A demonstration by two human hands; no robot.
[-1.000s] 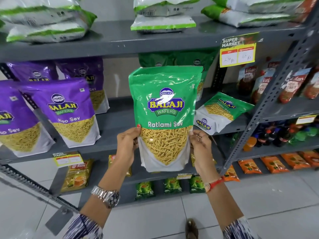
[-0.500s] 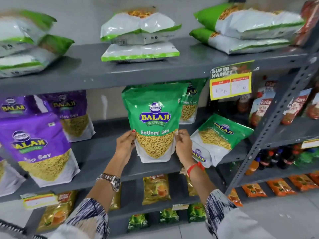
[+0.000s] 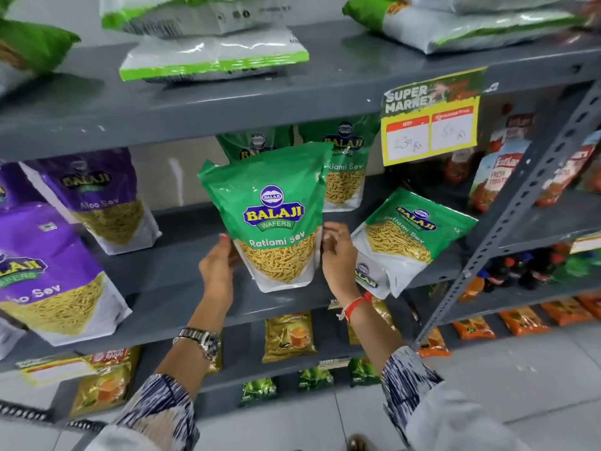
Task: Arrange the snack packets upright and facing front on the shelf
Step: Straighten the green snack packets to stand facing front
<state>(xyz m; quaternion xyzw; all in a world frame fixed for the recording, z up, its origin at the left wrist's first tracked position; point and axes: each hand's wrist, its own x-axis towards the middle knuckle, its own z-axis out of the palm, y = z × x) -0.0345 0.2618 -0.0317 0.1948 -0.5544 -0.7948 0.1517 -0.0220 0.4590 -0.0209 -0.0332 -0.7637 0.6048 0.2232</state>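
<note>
A green Balaji Ratlami Sev packet (image 3: 273, 216) stands upright and faces front on the grey middle shelf (image 3: 175, 275), its bottom at the shelf surface. My left hand (image 3: 217, 271) grips its lower left edge. My right hand (image 3: 338, 258) pinches its lower right edge with loosely curled fingers. Behind it stand two more green packets (image 3: 344, 170), upright. Another green packet (image 3: 413, 236) lies tilted on its back to the right, by my right wrist.
Purple Aloo Sev packets (image 3: 104, 196) stand on the left of the same shelf. Green-and-white packets (image 3: 211, 56) lie flat on the shelf above. A price tag (image 3: 429, 122) hangs from that shelf's edge. A slanted metal post (image 3: 520, 196) bounds the right side, with ketchup pouches (image 3: 494, 177) beyond.
Both hands carried the green packet from in front of the shelf forward and down onto the middle shelf. My view has moved closer to the shelf.
</note>
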